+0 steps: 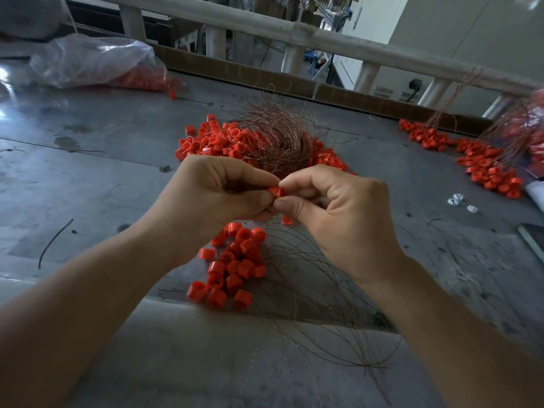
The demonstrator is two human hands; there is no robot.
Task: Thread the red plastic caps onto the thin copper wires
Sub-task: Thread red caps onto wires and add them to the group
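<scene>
Caps all over this scuffed grey tabletop [88, 178]. Left hand [212, 195] and right hand [341, 216] meet above the middle of it, fingers of both pinched onto one red cap [276, 192]. It's mostly covered, so I can't tell if a wire is through it. Behind the knuckles, partly blocked, a tangled nest of copper wires [276, 139] sits on a loose cap pile [212, 142]. Toward the front edge there's a smaller cap cluster [235, 266] with thin curved wire strands [312, 293] fanning out. Crinkly clear plastic bag [97, 60] of red caps at the far left corner. Another heap [485, 169] lies by the right edge, cut off.
</scene>
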